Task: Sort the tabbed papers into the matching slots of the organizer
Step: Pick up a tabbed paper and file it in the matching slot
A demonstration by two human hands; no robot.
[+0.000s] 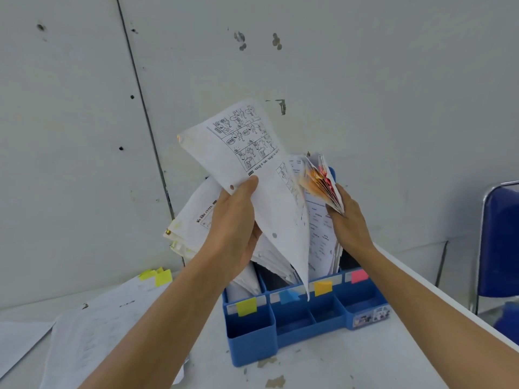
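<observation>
White table (309,369), papers (320,242) in organizer (252,341); left hand (236,228) grips sheet (252,141), right hand (348,217) holds stack (323,178)

We count two hands: the left hand (238,220) pinches one comic-printed sheet (252,141), and the right hand (348,217) holds one fanned bundle of tabbed papers (323,181). Below both grips stands one blue organizer (252,341) with four colour labels — yellow label (246,306), blue label (289,296), orange label (323,287), pink label (359,275). Left of the grips lies one loose paper pile (106,327); right of them, one blue chair (500,242).
</observation>
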